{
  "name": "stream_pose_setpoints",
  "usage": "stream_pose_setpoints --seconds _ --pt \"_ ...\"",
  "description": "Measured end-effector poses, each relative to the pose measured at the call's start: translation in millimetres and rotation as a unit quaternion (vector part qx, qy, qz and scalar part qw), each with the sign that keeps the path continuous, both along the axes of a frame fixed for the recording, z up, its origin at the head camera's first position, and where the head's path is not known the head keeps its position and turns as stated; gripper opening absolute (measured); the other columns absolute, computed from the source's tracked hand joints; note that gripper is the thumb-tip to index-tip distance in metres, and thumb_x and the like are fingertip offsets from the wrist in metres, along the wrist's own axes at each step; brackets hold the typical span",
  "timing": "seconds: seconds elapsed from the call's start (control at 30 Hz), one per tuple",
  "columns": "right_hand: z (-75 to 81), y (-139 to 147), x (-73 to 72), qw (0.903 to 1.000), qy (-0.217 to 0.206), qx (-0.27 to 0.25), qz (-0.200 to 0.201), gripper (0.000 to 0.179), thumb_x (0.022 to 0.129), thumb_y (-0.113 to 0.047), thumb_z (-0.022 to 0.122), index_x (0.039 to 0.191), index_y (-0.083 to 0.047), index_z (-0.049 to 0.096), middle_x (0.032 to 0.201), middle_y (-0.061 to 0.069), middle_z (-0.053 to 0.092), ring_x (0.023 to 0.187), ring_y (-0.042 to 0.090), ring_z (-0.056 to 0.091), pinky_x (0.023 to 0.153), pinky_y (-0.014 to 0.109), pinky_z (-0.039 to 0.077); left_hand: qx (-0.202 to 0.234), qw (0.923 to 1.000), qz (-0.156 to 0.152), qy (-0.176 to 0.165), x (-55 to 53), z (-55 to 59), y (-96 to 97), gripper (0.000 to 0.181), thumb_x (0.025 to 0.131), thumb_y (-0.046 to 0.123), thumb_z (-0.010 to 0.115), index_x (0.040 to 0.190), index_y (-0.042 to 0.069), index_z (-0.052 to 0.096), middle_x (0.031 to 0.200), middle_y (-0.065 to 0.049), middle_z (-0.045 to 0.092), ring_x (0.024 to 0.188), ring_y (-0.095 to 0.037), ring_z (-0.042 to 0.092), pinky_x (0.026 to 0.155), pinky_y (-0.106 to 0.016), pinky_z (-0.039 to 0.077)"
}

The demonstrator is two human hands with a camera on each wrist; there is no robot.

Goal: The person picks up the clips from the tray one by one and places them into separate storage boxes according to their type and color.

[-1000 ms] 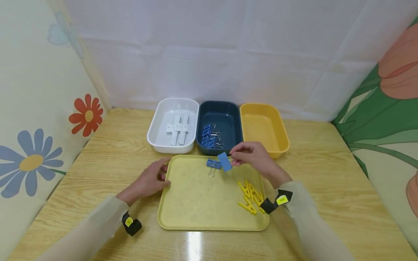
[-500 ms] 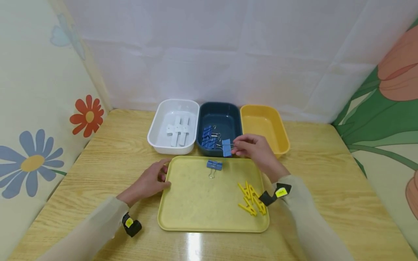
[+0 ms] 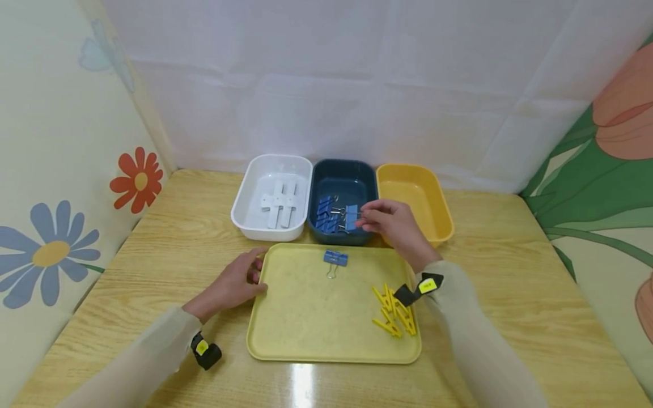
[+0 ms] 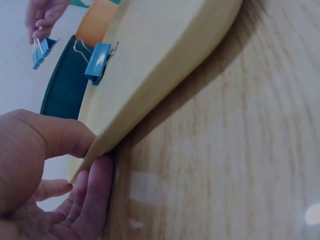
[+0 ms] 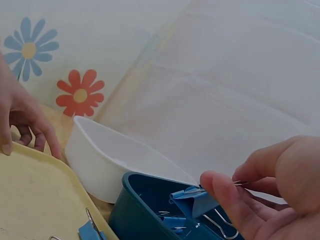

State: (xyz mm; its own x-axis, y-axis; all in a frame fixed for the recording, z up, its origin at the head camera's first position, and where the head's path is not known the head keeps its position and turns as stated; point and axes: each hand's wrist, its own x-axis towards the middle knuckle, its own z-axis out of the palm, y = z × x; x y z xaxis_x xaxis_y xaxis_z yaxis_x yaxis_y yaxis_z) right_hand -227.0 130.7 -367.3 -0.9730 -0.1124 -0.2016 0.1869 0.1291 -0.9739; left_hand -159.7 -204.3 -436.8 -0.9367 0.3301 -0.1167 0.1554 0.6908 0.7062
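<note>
My right hand (image 3: pixel 395 226) pinches a blue binder clip (image 3: pixel 351 217) by its wire handle, above the dark blue bin (image 3: pixel 349 170). In the right wrist view the held binder clip (image 5: pixel 195 201) hangs over that bin's opening, where several blue binder clips (image 3: pixel 326 215) lie. My left hand (image 3: pixel 230 285) grips the left edge of the yellow tray (image 3: pixel 306 334), thumb on the rim and fingers underneath, as the left wrist view shows. Another blue binder clip (image 3: pixel 335 258) lies near the tray's far edge. Several yellow clothespins (image 3: pixel 395 313) lie at the tray's right side.
Left of the dark bin stands a white bin (image 3: pixel 250 192) with several white clip-like pieces (image 3: pixel 279 204) in it. A yellow bin (image 3: pixel 408 192) stands to its right, partly behind my right hand. A white cloth (image 3: pixel 326 85) hangs behind the bins.
My right hand has carried the binder clip up and away from the tray, to over the dark blue bin. My left hand has stayed on the tray's edge.
</note>
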Motion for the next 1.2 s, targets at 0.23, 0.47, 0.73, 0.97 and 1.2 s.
stream_pose_setpoints --seconds 0.23,0.47,0.73,0.97,1.2 --pt "2.3 -2.5 -6.0 0.9999 0.01 -0.002 0.001 0.024 0.095 -0.021 0.06 0.113 -0.006 0.064 0.111 0.014 0.065 0.093 0.019 0.07 0.085 0.027 0.056 0.005 0.9999 0.0 0.01 0.3 -2.4 -0.4 0.076 0.079 0.001 0.071 0.145 0.001 0.034 0.103 -0.012 0.051 0.082 -0.017 0.051 0.071 -0.025 0.043" --pt "2.1 -5.9 -12.2 0.9999 0.009 0.001 -0.007 0.025 0.095 -0.022 0.061 0.115 -0.007 0.064 0.112 0.012 0.066 0.095 0.019 0.07 0.087 0.028 0.055 0.009 1.0 0.002 0.001 0.3 -4.2 -0.4 0.076 0.079 0.001 0.071 0.146 0.002 0.034 0.104 -0.012 0.052 0.082 -0.017 0.051 0.071 -0.025 0.044" --pt "-1.3 -8.9 -24.2 0.9993 0.012 0.035 -0.009 0.025 0.095 -0.024 0.06 0.115 -0.009 0.063 0.112 0.011 0.066 0.098 0.02 0.069 0.09 0.028 0.054 0.013 0.9999 0.002 0.0 -0.9 -3.4 -0.7 0.076 0.079 0.001 0.071 0.145 0.002 0.034 0.103 -0.012 0.051 0.082 -0.017 0.051 0.07 -0.025 0.043" --pt "-4.9 -11.2 -32.4 0.9996 -0.002 0.022 -0.015 0.026 0.095 -0.022 0.06 0.117 -0.007 0.064 0.114 0.013 0.065 0.095 0.018 0.069 0.096 0.035 0.052 0.024 0.9997 -0.002 0.005 0.1 -2.9 -0.7 0.076 0.078 0.0 0.07 0.145 0.0 0.035 0.102 -0.012 0.051 0.081 -0.016 0.051 0.069 -0.023 0.043" --pt "-5.6 -18.8 -37.4 0.9989 0.01 0.042 -0.017 0.027 0.094 -0.021 0.061 0.116 -0.006 0.065 0.11 0.011 0.066 0.091 0.015 0.07 0.094 0.035 0.052 0.041 0.9989 -0.003 0.025 1.4 -3.0 -0.4 0.076 0.076 -0.003 0.071 0.143 -0.002 0.036 0.1 -0.014 0.051 0.077 -0.015 0.051 0.067 -0.021 0.043"
